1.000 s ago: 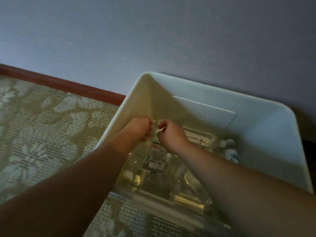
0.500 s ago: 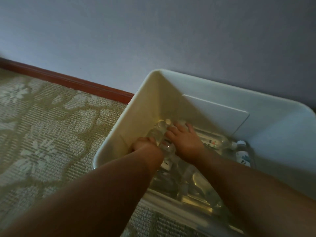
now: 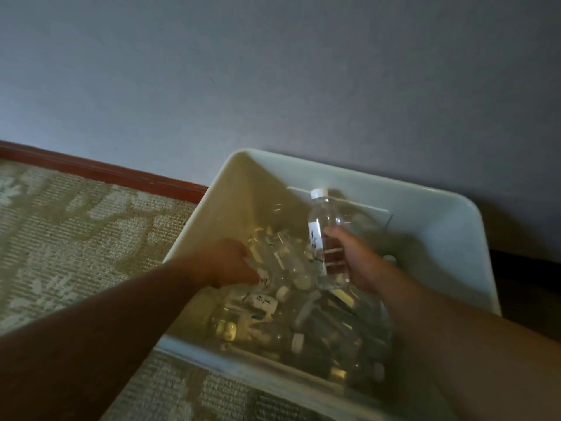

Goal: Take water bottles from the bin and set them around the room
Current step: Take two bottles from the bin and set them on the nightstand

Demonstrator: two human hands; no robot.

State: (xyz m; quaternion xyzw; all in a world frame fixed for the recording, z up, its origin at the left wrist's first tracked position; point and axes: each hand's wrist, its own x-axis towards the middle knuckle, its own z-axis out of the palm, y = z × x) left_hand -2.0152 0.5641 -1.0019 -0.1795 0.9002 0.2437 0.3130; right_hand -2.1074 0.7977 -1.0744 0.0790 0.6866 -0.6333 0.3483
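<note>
Water bottle (image 3: 326, 238), clear with a white cap and a printed label strip, is held roughly upright above the heap inside the bin (image 3: 449, 238), cap toward the far wall of the bin. It is gripped by the right hand (image 3: 356, 259), whose fingers are curled round the lower half of the body; the grip is closed on the bottle. The left hand (image 3: 226, 262) is reached down into the left part of the bin and rests among the loose bottles (image 3: 273, 299) lying there; its fingers are seen curled against one of them near a white label, but whether that bottle is actually clasped cannot be told, as the fingertips are hidden and the frame is blurred. The heap is made up of many clear bottles lying on their sides at mixed angles, with white caps showing here and there. The bin is a pale, deep plastic tub with rounded corners, set on a patterned carpet (image 3: 76, 238) and placed against a grey wall (image 3: 273, 71). A reddish-brown skirting board (image 3: 106, 171) is seen along the foot of the wall, left of the bin
</note>
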